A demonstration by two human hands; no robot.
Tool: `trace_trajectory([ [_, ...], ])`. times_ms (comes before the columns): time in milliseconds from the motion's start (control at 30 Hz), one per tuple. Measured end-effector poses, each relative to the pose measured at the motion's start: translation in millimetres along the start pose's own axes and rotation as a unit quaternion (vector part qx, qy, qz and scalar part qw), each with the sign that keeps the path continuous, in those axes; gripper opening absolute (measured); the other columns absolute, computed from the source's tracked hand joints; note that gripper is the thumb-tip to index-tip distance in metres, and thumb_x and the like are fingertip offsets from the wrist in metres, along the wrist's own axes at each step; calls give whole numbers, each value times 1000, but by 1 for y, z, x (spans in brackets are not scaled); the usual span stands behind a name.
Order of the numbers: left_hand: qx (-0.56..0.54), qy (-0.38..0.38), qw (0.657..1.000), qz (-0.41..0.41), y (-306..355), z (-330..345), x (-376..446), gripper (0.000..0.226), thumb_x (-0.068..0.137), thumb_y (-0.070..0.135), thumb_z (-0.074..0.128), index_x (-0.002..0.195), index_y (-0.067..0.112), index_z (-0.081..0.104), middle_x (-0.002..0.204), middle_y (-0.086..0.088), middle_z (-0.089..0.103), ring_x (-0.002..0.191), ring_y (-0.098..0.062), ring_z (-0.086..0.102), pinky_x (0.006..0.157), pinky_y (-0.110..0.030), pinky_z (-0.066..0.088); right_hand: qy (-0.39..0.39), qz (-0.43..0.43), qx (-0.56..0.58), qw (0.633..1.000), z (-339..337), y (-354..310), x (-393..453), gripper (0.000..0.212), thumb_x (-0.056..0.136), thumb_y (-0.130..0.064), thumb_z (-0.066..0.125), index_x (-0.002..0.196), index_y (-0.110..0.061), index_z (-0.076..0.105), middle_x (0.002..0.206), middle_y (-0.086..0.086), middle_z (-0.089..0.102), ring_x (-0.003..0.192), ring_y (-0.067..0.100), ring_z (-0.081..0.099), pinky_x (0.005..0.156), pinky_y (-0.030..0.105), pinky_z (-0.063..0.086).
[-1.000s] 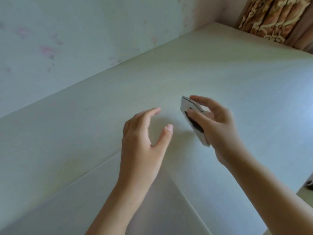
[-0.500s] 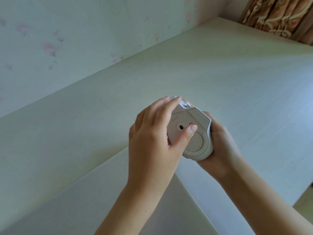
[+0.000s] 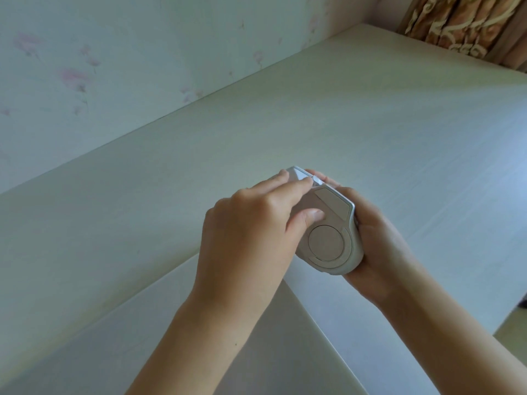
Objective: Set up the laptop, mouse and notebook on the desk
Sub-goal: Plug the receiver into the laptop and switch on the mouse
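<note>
The mouse (image 3: pixel 328 238), underside up, is clasped above the table (image 3: pixel 399 138) by the right hand (image 3: pixel 376 252) and the left hand (image 3: pixel 251 238).

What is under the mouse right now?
The mouse is turned underside up, off the desk. Beneath it, the right hand cradles it; the left hand presses a thumb on its base. Its top side is hidden by the hands.
</note>
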State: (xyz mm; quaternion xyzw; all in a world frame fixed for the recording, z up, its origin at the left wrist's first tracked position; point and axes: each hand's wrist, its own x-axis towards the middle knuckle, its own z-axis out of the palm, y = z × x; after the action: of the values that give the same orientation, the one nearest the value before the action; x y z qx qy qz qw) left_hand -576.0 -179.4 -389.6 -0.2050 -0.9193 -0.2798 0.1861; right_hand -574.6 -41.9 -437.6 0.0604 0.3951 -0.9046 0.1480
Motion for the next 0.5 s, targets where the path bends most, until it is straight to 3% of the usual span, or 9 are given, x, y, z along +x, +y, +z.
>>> trace_trajectory([
  [200, -10, -14, 1000, 12, 4, 1, 2, 37, 72, 29, 72, 105, 13, 76, 105, -3, 76, 79, -30, 74, 62, -46, 60, 7, 5, 5, 1000, 1, -4, -2, 44, 77, -28, 55, 119, -17, 63, 91, 2, 73, 73, 16, 71, 52, 26, 54],
  [300, -6, -14, 1000, 23, 3, 1, 3, 43, 73, 28, 71, 112, 11, 73, 108, -7, 75, 80, -30, 74, 60, -43, 59, 16, 7, -2, 1000, 1, -5, -3, 33, 83, -26, 52, 112, -20, 67, 84, 0, 74, 66, 14, 70, 47, 24, 52],
  [367, -5, -8, 1000, 29, 3, 1, 3, 44, 72, 28, 72, 112, 11, 73, 100, -8, 77, 69, -29, 72, 57, -35, 58, 9, 8, -1, 1000, 1, -6, -4, 29, 87, -26, 49, 109, -20, 68, 82, 0, 73, 66, 14, 70, 48, 23, 52],
  [433, 6, 7, 999, 32, 2, 1, 3, 43, 70, 28, 74, 111, 12, 74, 85, -9, 77, 59, -25, 58, 57, -21, 47, 5, 8, -1, 1000, 1, -6, -5, 30, 89, -25, 47, 111, -20, 67, 82, 0, 73, 68, 14, 70, 50, 24, 53],
  [500, 16, 26, 999, 33, 1, 3, 3, 44, 70, 28, 75, 110, 13, 74, 76, -11, 74, 75, -28, 45, 56, -20, 36, 11, 7, 6, 1000, 2, -6, -6, 29, 91, -25, 47, 112, -19, 66, 81, 0, 73, 67, 14, 70, 51, 24, 53],
])
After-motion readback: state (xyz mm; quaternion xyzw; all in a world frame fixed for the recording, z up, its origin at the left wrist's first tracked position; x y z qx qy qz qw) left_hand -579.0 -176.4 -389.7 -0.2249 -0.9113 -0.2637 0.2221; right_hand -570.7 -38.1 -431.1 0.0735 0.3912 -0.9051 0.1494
